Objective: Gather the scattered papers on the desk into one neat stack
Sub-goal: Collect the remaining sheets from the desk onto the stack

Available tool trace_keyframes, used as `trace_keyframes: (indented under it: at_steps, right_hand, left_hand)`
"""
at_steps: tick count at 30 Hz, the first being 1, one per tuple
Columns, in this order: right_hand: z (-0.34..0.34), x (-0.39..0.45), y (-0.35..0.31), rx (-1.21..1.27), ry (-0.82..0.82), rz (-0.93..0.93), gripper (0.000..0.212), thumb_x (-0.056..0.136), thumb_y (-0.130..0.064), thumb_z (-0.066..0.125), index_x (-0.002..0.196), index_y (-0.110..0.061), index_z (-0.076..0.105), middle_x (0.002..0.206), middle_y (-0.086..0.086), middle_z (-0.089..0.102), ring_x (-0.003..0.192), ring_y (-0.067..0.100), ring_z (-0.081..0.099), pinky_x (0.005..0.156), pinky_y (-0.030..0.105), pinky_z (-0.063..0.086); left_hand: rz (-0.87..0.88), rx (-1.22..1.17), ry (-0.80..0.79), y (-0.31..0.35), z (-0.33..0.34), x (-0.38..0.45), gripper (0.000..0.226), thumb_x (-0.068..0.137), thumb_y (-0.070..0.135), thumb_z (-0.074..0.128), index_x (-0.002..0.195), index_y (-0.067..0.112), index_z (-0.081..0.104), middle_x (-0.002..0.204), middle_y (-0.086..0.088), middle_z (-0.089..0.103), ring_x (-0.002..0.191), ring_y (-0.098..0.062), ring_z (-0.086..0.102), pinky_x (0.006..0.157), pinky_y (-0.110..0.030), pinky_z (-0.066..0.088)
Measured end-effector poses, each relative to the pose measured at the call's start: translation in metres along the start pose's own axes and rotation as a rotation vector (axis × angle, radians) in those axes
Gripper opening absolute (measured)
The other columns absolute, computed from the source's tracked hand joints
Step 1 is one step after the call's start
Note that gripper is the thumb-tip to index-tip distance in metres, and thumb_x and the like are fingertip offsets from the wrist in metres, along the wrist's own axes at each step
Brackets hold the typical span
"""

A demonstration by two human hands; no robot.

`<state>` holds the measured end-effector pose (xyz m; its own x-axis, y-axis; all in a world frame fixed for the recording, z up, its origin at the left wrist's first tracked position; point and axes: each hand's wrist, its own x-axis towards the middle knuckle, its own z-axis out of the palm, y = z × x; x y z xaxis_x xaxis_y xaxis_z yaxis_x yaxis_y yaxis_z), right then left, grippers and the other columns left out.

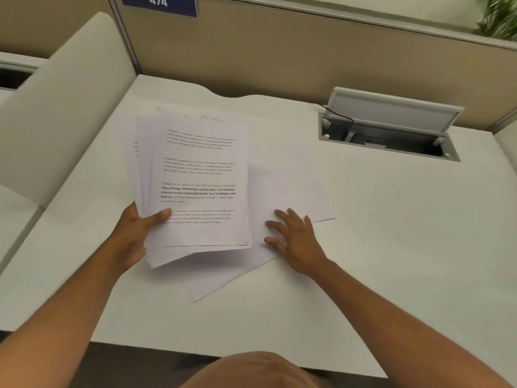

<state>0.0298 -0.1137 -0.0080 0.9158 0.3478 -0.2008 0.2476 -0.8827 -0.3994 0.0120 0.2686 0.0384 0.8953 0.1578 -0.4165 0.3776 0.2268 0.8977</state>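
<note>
A fanned bundle of printed sheets (201,175) is held slightly above the white desk (391,233), its edges uneven on the left and at the bottom. My left hand (134,236) grips the bundle's lower left corner, thumb on the top page. Blank sheets (288,189) lie flat on the desk to the right, partly under the bundle, with one corner sticking out toward me. My right hand (293,236) rests flat on these blank sheets, fingers spread.
An open cable hatch (389,127) with a raised lid and a black cord sits at the back right of the desk. A beige partition (279,51) runs along the back, with a curved white divider (64,107) on the left. The desk's front edge is close to my body.
</note>
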Motion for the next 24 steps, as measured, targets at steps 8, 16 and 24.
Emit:
trace_keyframes:
  at_steps: [8, 16, 24]
  right_hand:
    - [-0.038, 0.024, 0.035, 0.103, 0.165, 0.044, 0.033, 0.103, -0.041, 0.066, 0.121, -0.014, 0.074, 0.147, 0.003, 0.065, 0.140, 0.025, 0.056, 0.118, 0.043, 0.041]
    - [-0.086, 0.070, 0.058, 0.178, 0.310, 0.699, 0.057, 0.099, -0.035, 0.071, 0.144, -0.006, 0.054, 0.151, 0.014, 0.049, 0.142, 0.039, 0.043, 0.110, 0.048, 0.046]
    - [-0.111, 0.089, 0.090, 0.514, 0.252, 0.929, 0.080, 0.070, -0.025, 0.098, 0.137, -0.008, 0.057, 0.137, 0.011, 0.063, 0.123, 0.035, 0.065, 0.106, 0.049, 0.055]
  left_hand:
    - [-0.045, 0.018, -0.009, -0.012, 0.013, 0.011, 0.053, 0.101, 0.003, 0.074, 0.151, 0.017, 0.067, 0.141, -0.007, 0.080, 0.128, -0.036, 0.075, 0.114, -0.056, 0.054]
    - [-0.065, 0.021, -0.014, -0.012, 0.023, 0.023, 0.053, 0.101, 0.003, 0.074, 0.152, 0.016, 0.066, 0.140, -0.007, 0.080, 0.127, -0.033, 0.076, 0.107, -0.049, 0.057]
    - [-0.070, 0.010, -0.012, -0.011, 0.023, 0.039, 0.058, 0.092, 0.009, 0.078, 0.148, 0.019, 0.068, 0.132, 0.000, 0.085, 0.113, -0.021, 0.084, 0.086, -0.039, 0.070]
